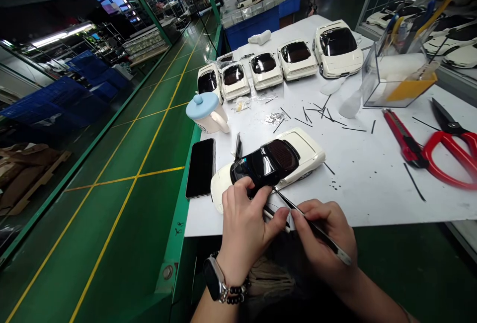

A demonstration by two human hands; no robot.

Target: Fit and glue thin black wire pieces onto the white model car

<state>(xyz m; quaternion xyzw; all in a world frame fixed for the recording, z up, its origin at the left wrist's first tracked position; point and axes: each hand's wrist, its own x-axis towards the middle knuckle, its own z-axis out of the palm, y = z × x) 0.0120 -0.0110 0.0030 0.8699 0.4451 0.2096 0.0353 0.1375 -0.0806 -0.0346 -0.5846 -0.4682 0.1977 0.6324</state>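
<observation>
A white model car [303, 145] with a black roof sits on the white tabletop, its far door [238, 145] swung open. My left hand [248, 216] is closed over the near side of this car, fingers at its side window and thumb by the open near door [276, 216]. In my right hand [328, 236] is a pair of black tweezers [288, 204], pinched between thumb and fingers. Their tips reach the car's near side, close to my left fingertips. What lies between the tips is too small to make out.
Several more white model cars [265, 75] line the back. Left of my car are a phone [201, 168] and a blue-lidded mug [210, 117]. Black strips [354, 129] lie scattered. A red cutter [400, 134], red-handled scissors [443, 159] and a clear tool box [398, 93] stand right.
</observation>
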